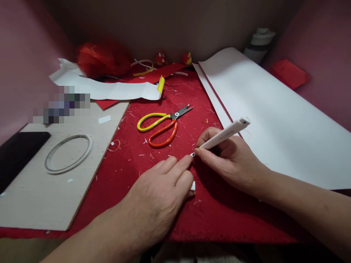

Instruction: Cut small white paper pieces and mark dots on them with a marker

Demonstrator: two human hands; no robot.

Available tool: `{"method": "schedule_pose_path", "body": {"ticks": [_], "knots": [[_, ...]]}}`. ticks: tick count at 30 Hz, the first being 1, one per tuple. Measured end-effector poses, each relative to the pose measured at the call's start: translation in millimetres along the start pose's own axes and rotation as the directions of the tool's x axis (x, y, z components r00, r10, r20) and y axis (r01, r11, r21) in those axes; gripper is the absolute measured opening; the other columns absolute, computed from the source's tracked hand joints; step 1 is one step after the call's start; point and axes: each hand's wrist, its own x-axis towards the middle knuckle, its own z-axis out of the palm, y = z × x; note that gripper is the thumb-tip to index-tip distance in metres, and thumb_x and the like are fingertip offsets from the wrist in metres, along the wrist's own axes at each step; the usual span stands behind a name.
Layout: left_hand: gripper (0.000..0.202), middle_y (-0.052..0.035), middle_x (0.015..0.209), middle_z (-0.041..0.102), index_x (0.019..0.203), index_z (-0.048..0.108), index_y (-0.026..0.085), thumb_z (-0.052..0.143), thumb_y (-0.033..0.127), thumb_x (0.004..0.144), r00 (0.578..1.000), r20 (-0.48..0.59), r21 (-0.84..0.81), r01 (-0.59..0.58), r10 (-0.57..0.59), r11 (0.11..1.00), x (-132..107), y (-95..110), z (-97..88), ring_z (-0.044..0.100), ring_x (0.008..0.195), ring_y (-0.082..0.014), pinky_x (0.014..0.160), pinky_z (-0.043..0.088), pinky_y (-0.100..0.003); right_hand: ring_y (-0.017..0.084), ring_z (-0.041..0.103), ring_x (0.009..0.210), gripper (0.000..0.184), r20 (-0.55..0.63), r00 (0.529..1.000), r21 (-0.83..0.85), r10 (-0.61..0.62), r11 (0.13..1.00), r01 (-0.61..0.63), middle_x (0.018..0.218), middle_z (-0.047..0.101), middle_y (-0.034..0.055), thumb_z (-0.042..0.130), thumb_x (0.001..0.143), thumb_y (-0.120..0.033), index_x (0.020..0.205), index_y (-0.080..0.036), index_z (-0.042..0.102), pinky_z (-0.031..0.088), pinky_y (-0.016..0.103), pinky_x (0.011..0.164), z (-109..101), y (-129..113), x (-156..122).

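Note:
My right hand [233, 160] is closed round a white pen [225, 133], which slants up to the right. The pen's tip points down at the fingertips of my left hand [161, 193]. My left fingers are bent and pressed together over a small white paper piece [193, 186]; one end of it shows beside the thumb, while most is hidden under the hand. Beyond both hands lie scissors [175, 117] with a yellow and a red-orange handle, blades slightly apart and pointing up to the right.
A red cloth [131, 197] with scattered scraps covers the table. On the left lies a pale board [60, 204] with a roll of white tape [89, 151] and a black flat object [22, 153]. Large white sheets [285, 120] lie right, a white paper strip [117, 90] at the back left.

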Motion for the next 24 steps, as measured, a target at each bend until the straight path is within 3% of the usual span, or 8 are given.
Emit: {"method": "schedule_pose_path", "body": {"ticks": [24], "knots": [[0.013, -0.0169, 0.115, 0.059, 0.093, 0.051, 0.013, 0.039, 0.018, 0.092, 1.0, 0.021, 0.003, 0.016, -0.016, 1.0, 1.0, 2.0, -2.8, 0.056, 0.101, -0.0254, 0.082, 0.051, -0.044, 0.011, 0.046, 0.061, 0.013, 0.024, 1.0, -0.028, 0.006, 1.0, -0.005, 0.068, 0.05, -0.0012, 0.052, 0.081, -0.013, 0.07, -0.019, 0.048, 0.039, 0.025, 0.059, -0.5, -0.7, -1.4]]}}
